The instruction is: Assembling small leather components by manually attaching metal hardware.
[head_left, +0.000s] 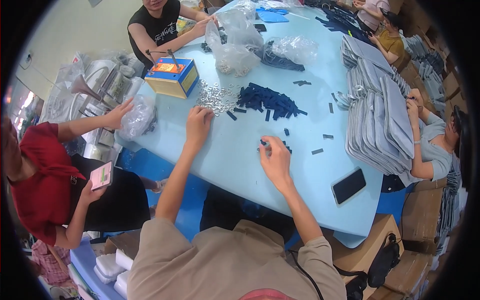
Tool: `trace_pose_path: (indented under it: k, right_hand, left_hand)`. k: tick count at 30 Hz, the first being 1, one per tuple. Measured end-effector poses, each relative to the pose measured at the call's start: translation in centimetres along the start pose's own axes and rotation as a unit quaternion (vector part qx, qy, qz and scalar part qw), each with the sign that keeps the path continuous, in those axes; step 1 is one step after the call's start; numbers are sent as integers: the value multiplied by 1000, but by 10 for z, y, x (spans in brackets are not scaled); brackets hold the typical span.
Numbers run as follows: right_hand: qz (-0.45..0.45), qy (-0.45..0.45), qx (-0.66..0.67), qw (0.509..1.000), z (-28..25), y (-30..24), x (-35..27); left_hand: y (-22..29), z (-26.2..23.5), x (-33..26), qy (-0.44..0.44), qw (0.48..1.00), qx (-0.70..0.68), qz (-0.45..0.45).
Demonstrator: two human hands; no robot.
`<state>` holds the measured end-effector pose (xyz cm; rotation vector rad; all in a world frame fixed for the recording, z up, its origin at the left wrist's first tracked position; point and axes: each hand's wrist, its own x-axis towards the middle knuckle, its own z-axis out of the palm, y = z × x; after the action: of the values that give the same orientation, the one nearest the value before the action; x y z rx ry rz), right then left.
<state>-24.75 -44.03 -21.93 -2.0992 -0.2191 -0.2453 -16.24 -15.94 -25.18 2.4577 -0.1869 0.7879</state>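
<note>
"Beige cloth of my shirt (235, 265) is nearest to the camera, at the bottom of the frame. Beyond it, my hands are over the light blue table (235, 155)."

"What do the hands have?"

"With the right hand (275, 157), near the centre, I pinch a small dark piece (263, 142) between thumb and finger; the other fingers are loosely curled. The left hand (198, 123), left of centre, has its fingers bent together at the edge of the silver rings (216, 97). I cannot tell if it has taken one."

"And how far is the work?"

"I would judge that much is left. The rings lie loose above my left hand, and the dark strips (267, 99) make a bigger heap to their right. Only a few dark pieces lie just beside my right hand; perhaps these are done, but they are too small to be sure."

"What else is around?"

"Upper left, a blue-and-yellow box (167, 88); top centre, a clear plastic bag (232, 55); at right, a stack of grey panels (372, 122), with a black phone (349, 186) below it. One person in red (45, 170) is at the left, one in black (160, 30) at the upper left, another at the right (435, 155). Cartons (422, 215) fill the right edge; the floor (192, 200) is blue."
</note>
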Motion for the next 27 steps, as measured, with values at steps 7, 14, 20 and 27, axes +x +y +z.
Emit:
trace_pose_path:
  k: [7, 14, 20, 27]
  right_hand:
    - [-128, -24, -121, 984, 63, -21, 70]
    - [-84, -11, -169, 982, 102, 1, 112]
    - [-68, -27, -93, 993, 77, -2, 89]
    - [-60, -13, 105, 993, 31, 1, 39]
  left_hand:
    - [-5, -4, 4, 41, 992, -109, -49]
    - [2, -4, 0, 46, 985, -157, -57]
    - [23, -1, -7, 53, 935, -292, -194]
    - [83, 11, -30, -1, 818, -506, -275]
